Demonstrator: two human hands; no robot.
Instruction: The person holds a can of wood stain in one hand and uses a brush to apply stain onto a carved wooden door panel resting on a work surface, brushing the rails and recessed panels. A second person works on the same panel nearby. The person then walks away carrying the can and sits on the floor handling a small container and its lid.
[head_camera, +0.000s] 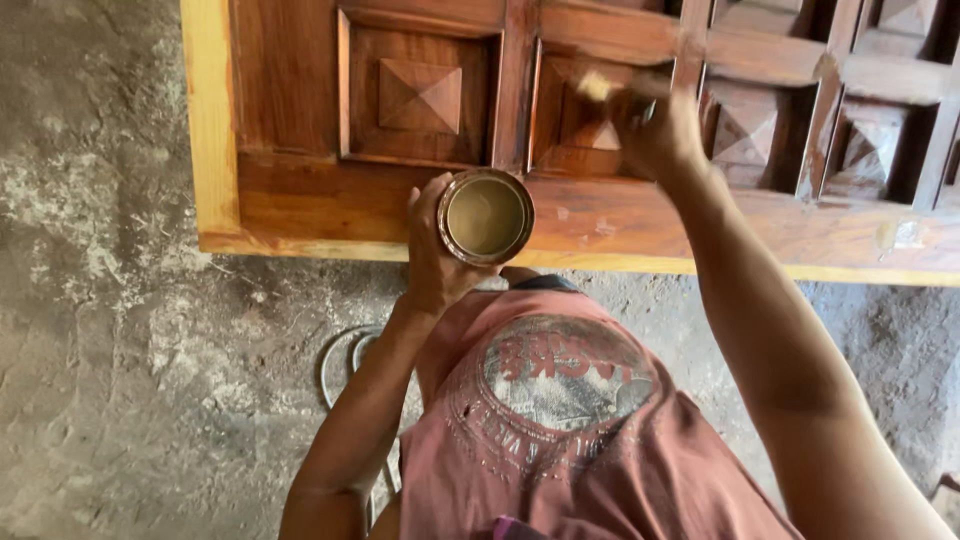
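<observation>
Closest to us is our own reddish shirt with a round faded print on the chest, and from it our two bare arms go up toward the work. Our left hand holds a small round tin; the fingers are wrapped around its left side and pressed against the wall, so the tin is gripped firmly. Its open mouth faces us, and inside we see a dull olive-brown liquid. The tin is held just in front of the lower rail of a large carved wooden door, near the middle of the picture.

Our right hand is raised higher, over a square panel with a raised pyramid shape. It is blurred, but its fingers are closed around a brush, whose pale tip shows at the upper left of the hand, touching or very near to the panel; we cannot tell which.

On the door, the reddish-brown surface looks glossy, while the left edge and the bottom edge are a lighter yellow wood. More pyramid panels continue to the right. Below the door is a rough grey concrete floor, and some loops of wire lie on it beside our left forearm.
</observation>
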